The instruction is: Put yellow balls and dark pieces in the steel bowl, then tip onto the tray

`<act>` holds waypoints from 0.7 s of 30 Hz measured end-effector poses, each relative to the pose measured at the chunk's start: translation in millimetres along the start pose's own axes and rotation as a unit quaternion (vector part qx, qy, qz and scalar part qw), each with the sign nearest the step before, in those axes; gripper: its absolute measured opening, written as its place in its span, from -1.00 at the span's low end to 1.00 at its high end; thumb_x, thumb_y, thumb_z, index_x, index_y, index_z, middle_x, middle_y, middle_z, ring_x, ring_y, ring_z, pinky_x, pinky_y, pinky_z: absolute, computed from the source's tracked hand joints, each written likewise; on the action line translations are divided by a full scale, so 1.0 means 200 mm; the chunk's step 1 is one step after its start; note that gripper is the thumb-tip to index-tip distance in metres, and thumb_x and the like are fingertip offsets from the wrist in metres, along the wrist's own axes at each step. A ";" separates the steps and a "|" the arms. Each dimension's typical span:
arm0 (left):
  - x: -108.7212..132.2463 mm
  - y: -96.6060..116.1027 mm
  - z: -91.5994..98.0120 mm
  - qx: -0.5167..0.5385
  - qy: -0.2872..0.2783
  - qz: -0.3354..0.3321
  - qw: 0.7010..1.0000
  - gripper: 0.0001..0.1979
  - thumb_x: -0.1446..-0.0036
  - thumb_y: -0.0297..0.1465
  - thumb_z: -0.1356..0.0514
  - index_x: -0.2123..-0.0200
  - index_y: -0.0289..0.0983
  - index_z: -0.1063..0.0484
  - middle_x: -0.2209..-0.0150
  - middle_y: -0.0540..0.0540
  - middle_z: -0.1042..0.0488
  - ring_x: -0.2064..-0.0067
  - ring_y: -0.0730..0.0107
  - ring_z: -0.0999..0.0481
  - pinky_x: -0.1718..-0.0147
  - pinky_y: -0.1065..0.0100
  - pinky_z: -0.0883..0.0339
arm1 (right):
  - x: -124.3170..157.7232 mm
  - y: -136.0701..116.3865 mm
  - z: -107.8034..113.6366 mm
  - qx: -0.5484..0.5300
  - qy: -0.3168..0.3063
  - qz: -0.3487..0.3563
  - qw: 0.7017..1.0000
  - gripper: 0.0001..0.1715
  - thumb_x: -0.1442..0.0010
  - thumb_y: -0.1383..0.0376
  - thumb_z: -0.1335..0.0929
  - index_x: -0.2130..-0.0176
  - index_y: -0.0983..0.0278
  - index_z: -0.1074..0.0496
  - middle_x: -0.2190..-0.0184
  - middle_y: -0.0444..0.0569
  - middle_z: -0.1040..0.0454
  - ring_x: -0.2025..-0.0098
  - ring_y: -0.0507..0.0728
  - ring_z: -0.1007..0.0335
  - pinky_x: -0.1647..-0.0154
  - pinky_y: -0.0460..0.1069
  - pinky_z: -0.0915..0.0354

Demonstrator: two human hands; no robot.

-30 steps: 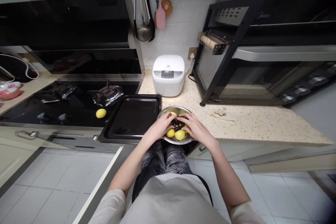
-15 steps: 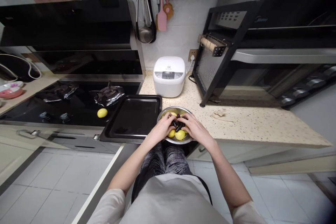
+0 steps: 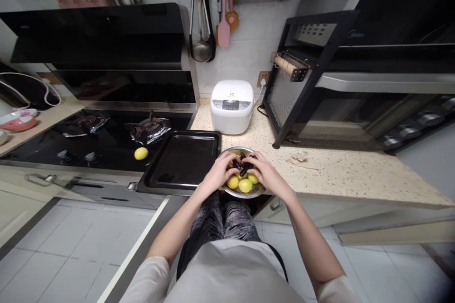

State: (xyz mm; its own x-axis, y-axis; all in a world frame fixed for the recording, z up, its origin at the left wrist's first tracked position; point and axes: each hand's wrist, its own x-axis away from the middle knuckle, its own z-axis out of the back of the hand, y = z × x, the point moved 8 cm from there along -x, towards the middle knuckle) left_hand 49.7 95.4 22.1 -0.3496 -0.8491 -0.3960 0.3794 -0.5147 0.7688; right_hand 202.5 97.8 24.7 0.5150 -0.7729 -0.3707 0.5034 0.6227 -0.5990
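A round metal bowl (image 3: pixel 245 195) stands at the counter's front edge, holding several lemons (image 3: pixel 245 185) with a small heap of dark, elongated grapes (image 3: pixel 244 170) on top. My left hand (image 3: pixel 221 171) reaches in from the left, its fingers curled round the grapes on that side. From the right, my right hand (image 3: pixel 263 170) closes on the same heap, thumb and fingers bent. Between the two hands some grapes show; others are hidden under the fingers. One loose lemon (image 3: pixel 141 153) lies on the black stovetop.
A black baking tray (image 3: pixel 183 158) lies left of the bowl, partly over the stove. Behind stands a white rice cooker (image 3: pixel 232 109). To the right are a black rack (image 3: pixel 284 118) with an oven (image 3: pixel 341 109) and a scrap of paper (image 3: pixel 297 157). A drawer (image 3: pixel 142 241) is pulled out below.
The view has shifted slightly, so everything appears a little lower and to the right. Both hands stay on the grapes in the bowl, their fingers shifting only slightly.
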 end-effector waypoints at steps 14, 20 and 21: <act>-0.08 -0.28 0.49 -0.034 0.055 0.069 0.996 -0.83 -0.11 -0.40 -0.40 0.19 -0.24 -0.58 0.11 -0.12 -0.54 0.12 0.27 -0.58 0.13 0.29 -0.52 | -0.73 -0.11 -0.22 -0.002 -0.151 0.035 0.988 -0.82 -0.16 0.48 -0.44 0.22 0.28 -0.61 0.17 -0.02 -0.53 0.08 0.14 -0.43 0.00 0.02 -0.32; -0.13 -0.62 0.60 -0.108 0.067 0.188 0.974 -0.82 0.05 -0.47 -0.46 0.33 -0.27 -0.58 0.33 -0.05 -0.63 0.26 0.27 -0.59 0.06 0.20 -0.52 | -1.02 -0.07 -0.54 0.029 -0.226 0.004 0.974 -0.88 -0.13 0.51 -0.48 0.31 0.33 -0.59 0.31 -0.13 -0.62 0.23 0.06 -0.51 0.08 -0.05 -0.37; -0.14 -0.65 0.61 -0.112 0.067 0.194 0.972 -0.82 0.07 -0.47 -0.47 0.35 -0.26 -0.58 0.34 -0.05 -0.63 0.24 0.25 -0.61 0.03 0.18 -0.51 | -1.04 -0.05 -0.57 0.038 -0.237 -0.002 0.971 -0.93 -0.17 0.47 -0.49 0.29 0.33 -0.58 0.28 -0.11 -0.62 0.20 0.07 -0.52 0.06 -0.04 -0.39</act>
State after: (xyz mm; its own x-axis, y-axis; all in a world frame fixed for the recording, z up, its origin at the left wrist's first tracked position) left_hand -93.7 200.8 -5.9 -0.0337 -0.9844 -0.1724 0.6430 -0.1534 0.7503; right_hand 10.5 237.7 26.9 0.7650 -0.6439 0.0113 0.5469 0.6404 -0.5392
